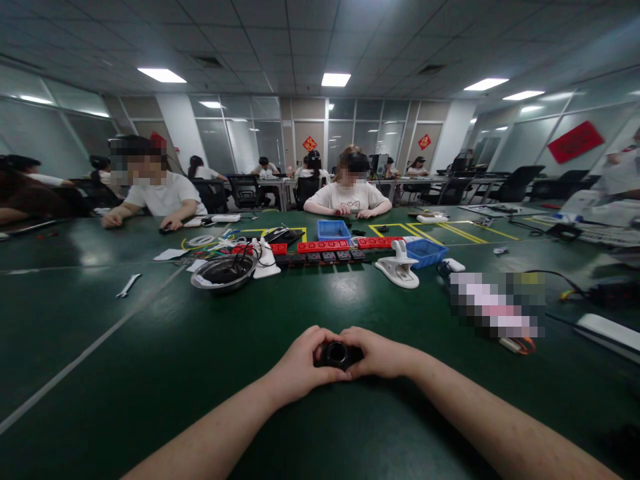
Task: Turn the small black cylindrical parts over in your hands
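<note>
Between my two hands, over the near middle of the green table (280,310), is a small black part with a round hollow opening (336,354). My left hand (303,360) wraps its fingers and thumb round the left side of it. From the right, my right hand (373,352) grips the same part, and the two thumbs come close together at the front. The fingers cover much of the part, so its exact kind does not show.
Ahead lie red socket strips (323,246), black modules (327,257), a metal bowl (223,273) with dark pieces, a white clamp (400,267), and blue bins (333,230). A wrench (129,285) lies left. Two people sit across the table; a white power strip (610,333) is at right.
</note>
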The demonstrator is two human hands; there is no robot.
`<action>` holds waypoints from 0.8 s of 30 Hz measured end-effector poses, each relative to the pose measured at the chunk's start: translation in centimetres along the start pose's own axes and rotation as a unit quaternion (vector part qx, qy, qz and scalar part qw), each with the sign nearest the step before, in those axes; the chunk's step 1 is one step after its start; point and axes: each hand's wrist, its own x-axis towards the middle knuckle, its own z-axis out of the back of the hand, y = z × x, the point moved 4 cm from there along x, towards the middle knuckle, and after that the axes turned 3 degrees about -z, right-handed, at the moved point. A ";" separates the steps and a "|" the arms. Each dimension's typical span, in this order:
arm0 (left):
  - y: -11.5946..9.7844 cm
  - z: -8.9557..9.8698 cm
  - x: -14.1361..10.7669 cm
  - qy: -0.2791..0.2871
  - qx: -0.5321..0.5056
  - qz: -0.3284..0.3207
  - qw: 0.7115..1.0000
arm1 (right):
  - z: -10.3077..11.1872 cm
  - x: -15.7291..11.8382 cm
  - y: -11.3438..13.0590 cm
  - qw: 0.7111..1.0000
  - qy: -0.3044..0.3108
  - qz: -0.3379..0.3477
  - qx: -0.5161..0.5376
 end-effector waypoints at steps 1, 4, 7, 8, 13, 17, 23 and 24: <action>-0.1 0.0 0.0 -0.002 0.005 0.002 1.000 | 0.0 0.0 -0.1 1.000 -0.002 -0.005 0.001; -0.2 -0.1 -0.1 -0.020 0.027 0.012 0.999 | -0.2 0.1 -0.4 0.999 -0.015 -0.036 -0.003; -0.3 -0.4 -0.2 -0.051 0.044 0.027 0.997 | -0.6 0.3 -0.6 0.994 -0.049 -0.081 -0.048; -0.3 -0.5 -0.2 -0.068 0.049 0.033 0.996 | -0.8 0.4 -0.5 0.990 -0.070 -0.098 -0.078; -0.2 -0.4 -0.2 -0.157 0.069 0.045 0.984 | -1.5 0.7 0.2 0.943 -0.162 -0.191 -0.221; 0.0 -0.2 0.0 -0.132 0.049 0.026 0.990 | -1.4 0.5 0.6 0.954 -0.166 -0.150 -0.201; 0.3 0.0 0.1 -0.033 0.007 -0.009 0.999 | -0.4 0.0 0.3 0.995 -0.066 -0.041 -0.063; 0.3 0.1 0.1 -0.025 0.004 -0.012 1.000 | -0.2 0.0 0.2 0.997 -0.055 -0.031 -0.050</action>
